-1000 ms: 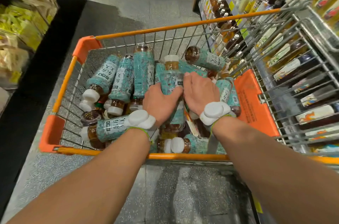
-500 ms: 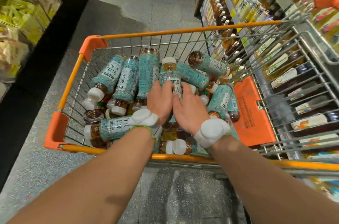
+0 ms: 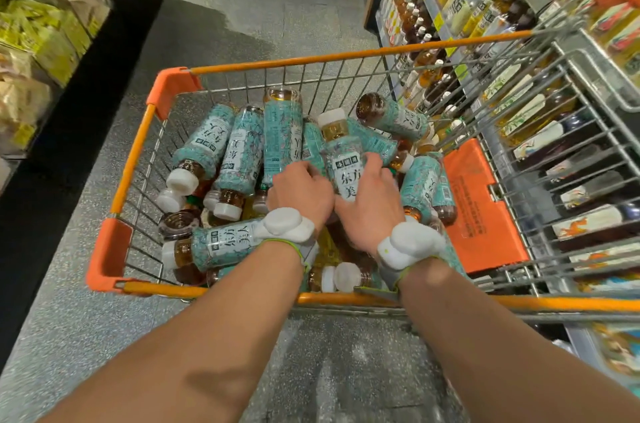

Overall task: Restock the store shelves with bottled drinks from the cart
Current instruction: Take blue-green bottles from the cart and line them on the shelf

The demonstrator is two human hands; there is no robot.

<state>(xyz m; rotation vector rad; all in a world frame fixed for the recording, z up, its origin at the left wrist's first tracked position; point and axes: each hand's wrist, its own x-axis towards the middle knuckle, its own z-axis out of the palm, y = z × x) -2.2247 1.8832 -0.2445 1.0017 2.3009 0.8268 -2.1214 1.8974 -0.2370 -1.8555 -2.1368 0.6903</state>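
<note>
Holding one upright bottle [image 3: 343, 159] above the pile in the cart [image 3: 132, 159].
Left grip [image 3: 300, 195] and right grip [image 3: 370, 211]: fingers curled round the bottle's teal label from either side, white cap up. Cart contents: many matching bottles [image 3: 242, 152], lying flat and crossed, crowding both wrists. Orange flap [image 3: 485, 201]: just right of the pile. Drinks shelves [image 3: 450, 14]: beside the cart's right wall. Yellow packets [image 3: 45, 31]: on a dark shelf, well to the left.
</note>
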